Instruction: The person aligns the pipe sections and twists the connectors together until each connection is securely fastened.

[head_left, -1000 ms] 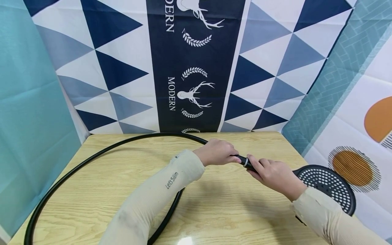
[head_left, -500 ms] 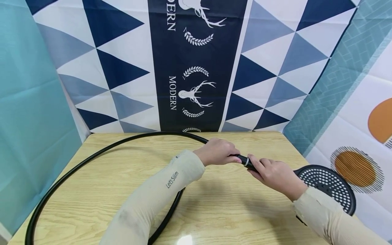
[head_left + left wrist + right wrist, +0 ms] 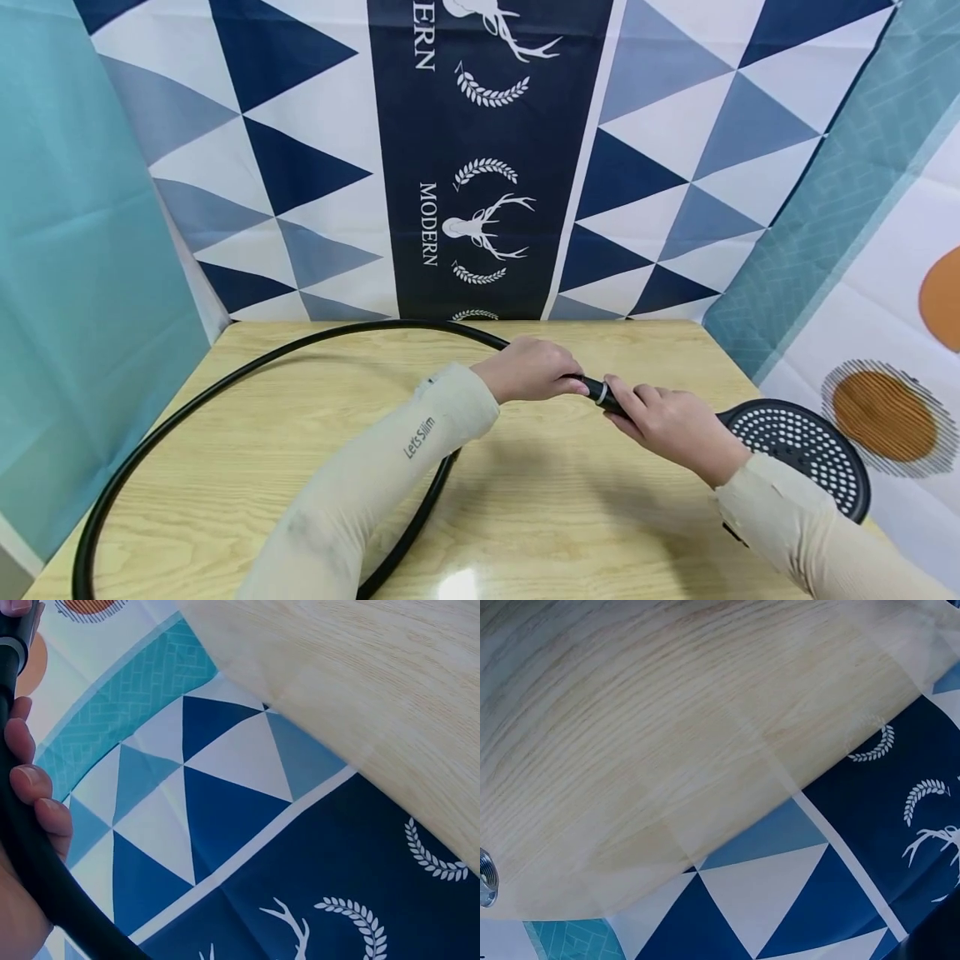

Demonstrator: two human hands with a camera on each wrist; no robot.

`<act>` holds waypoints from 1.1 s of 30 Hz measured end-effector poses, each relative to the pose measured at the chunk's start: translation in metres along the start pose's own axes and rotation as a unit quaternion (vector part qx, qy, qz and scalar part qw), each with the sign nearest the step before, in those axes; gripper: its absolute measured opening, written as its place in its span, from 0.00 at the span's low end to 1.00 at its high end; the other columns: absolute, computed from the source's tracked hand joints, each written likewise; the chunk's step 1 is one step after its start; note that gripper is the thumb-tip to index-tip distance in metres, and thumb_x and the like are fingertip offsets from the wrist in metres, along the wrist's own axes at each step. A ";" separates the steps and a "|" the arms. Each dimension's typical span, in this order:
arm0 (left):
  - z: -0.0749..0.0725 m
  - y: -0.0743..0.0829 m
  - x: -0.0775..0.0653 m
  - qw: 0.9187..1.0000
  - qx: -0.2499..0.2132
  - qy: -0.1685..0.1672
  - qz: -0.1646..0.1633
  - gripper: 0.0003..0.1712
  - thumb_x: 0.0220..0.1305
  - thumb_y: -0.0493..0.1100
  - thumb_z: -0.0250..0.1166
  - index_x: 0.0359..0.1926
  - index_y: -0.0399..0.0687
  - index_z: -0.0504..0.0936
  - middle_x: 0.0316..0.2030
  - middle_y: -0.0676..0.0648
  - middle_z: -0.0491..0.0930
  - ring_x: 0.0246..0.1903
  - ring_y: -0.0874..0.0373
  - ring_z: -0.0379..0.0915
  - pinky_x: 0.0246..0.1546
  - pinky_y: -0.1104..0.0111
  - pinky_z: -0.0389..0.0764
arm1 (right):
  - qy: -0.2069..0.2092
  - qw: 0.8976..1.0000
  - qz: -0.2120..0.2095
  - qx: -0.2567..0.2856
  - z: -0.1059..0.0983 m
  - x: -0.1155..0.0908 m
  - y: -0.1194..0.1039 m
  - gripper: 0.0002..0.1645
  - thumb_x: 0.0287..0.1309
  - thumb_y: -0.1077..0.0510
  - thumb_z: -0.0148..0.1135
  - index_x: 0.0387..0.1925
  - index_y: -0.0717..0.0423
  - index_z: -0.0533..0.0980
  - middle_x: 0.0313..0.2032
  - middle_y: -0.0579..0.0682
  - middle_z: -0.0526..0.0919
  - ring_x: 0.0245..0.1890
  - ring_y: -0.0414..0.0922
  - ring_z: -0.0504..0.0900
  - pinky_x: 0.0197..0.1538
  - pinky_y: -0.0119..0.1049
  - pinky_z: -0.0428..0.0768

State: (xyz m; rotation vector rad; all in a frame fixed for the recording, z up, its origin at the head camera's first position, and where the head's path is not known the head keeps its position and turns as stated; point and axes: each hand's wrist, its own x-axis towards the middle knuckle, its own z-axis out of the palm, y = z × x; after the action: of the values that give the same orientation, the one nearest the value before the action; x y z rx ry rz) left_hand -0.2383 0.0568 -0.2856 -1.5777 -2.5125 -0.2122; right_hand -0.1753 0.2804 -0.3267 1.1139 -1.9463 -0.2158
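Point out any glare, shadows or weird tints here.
Head view: soft shadows on the pale wooden table, white glare at the frame's bottom; left wrist view: bluish tint, black flexible hose showing little surface detail; right wrist view: bluish too, pale reflection-like streaks across the table.

A light wooden table [image 3: 540,542] with a yellowish, wavy grain fills the lower part of my head view. I see one black hose [image 3: 168,412] curving over it in a wide loop that runs out of view at the bottom; I can't tell how much of the hose touches the wood. The hose's far curve nearly lines up with the table's back edge. Grain shows inside the loop. Soft shadows [image 3: 510,467] fall right of the hose, and white glare [image 3: 459,585] shines just right of its near stretch.
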 end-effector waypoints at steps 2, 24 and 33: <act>0.000 -0.001 0.000 1.000 -0.003 0.001 0.005 0.15 0.68 0.53 0.59 0.32 0.51 0.84 0.24 0.56 0.75 0.24 0.65 0.68 0.27 0.74 0.68 | -0.002 1.000 0.003 0.000 0.000 0.000 0.000 0.30 0.76 0.45 0.33 0.45 0.66 0.73 0.16 0.54 0.71 0.08 0.46 0.70 0.10 0.37 0.68; 0.000 -0.001 0.001 0.999 0.028 -0.005 0.019 0.16 0.70 0.54 0.55 0.34 0.51 0.82 0.24 0.56 0.73 0.24 0.64 0.67 0.25 0.73 0.66 | -0.021 1.000 0.003 -0.003 -0.002 0.000 0.002 0.30 0.76 0.45 0.31 0.46 0.66 0.72 0.16 0.53 0.71 0.08 0.45 0.69 0.11 0.37 0.70; -0.003 0.002 0.002 0.999 0.015 -0.036 -0.005 0.16 0.68 0.55 0.58 0.30 0.51 0.83 0.22 0.57 0.73 0.25 0.65 0.68 0.26 0.73 0.68 | -0.013 1.000 -0.002 -0.007 0.001 -0.001 0.000 0.31 0.76 0.45 0.32 0.46 0.66 0.73 0.16 0.53 0.71 0.08 0.45 0.70 0.11 0.37 0.69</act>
State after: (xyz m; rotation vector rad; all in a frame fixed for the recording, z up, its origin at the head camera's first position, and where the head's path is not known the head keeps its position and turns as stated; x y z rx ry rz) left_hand -0.2375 0.0589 -0.2824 -1.5885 -2.5656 -0.1193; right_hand -0.1754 0.2807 -0.3277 1.1100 -1.9627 -0.2476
